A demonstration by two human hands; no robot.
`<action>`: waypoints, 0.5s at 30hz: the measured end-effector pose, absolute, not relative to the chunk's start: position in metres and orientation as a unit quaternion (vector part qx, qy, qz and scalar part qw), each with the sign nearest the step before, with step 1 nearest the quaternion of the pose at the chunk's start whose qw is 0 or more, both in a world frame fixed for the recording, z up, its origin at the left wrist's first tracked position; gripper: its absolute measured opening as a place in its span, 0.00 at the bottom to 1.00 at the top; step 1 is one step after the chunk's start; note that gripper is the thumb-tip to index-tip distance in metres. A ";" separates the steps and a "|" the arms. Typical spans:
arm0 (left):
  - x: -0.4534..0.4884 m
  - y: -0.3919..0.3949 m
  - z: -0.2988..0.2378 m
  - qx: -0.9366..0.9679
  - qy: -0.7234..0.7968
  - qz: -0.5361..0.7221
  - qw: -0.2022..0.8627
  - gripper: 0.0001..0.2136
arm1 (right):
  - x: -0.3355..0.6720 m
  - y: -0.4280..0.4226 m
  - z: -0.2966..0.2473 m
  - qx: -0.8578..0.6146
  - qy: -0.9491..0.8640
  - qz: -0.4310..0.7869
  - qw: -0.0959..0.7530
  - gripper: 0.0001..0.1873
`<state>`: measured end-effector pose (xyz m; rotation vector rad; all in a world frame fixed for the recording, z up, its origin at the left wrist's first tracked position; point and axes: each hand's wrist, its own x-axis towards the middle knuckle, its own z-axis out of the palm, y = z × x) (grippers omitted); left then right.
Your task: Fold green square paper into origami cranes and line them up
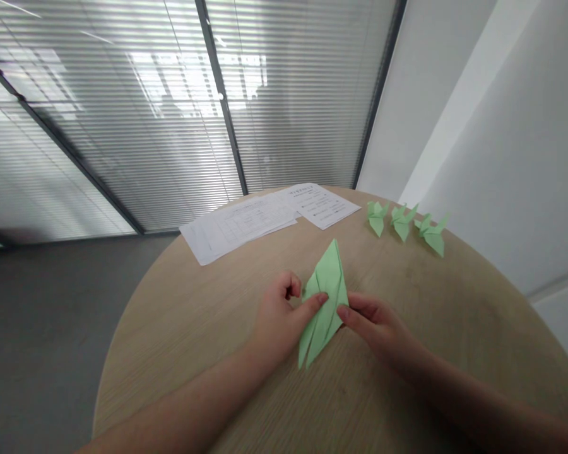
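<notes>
A folded sheet of light green paper (330,277), shaped like a long diamond, lies on the round wooden table (194,315). My left hand (284,318) rests on its left side with the fingers curled and one fingertip pressing the fold. My right hand (376,325) pinches the paper's right edge between thumb and fingers. Both hands touch the same piece near its middle.
Three finished green paper cranes (403,222) stand in a row at the table's far right. White printed sheets (265,217) lie along the far edge. Beyond the table are glass walls with blinds and a grey floor; a white wall is on the right.
</notes>
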<state>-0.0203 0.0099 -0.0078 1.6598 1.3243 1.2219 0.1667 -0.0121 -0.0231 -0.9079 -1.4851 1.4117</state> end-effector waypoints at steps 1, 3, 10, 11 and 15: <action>-0.021 0.010 -0.007 0.653 0.502 0.461 0.330 0.15 | 0.167 -0.013 -0.022 -0.360 -0.618 0.542 0.442 0.20; -0.022 0.011 -0.006 0.677 0.489 0.448 0.320 0.11 | 0.169 -0.014 -0.020 -0.348 -0.660 0.479 0.463 0.21; -0.023 0.008 0.000 0.688 0.472 0.432 0.342 0.09 | 0.173 -0.016 -0.011 -0.317 -0.775 0.309 0.452 0.19; -0.023 0.007 0.001 0.682 0.471 0.433 0.354 0.09 | 0.173 -0.017 -0.011 -0.317 -0.788 0.282 0.447 0.19; -0.023 0.006 0.000 0.660 0.453 0.440 0.407 0.08 | 0.170 -0.019 -0.015 -0.349 -0.803 0.149 0.459 0.20</action>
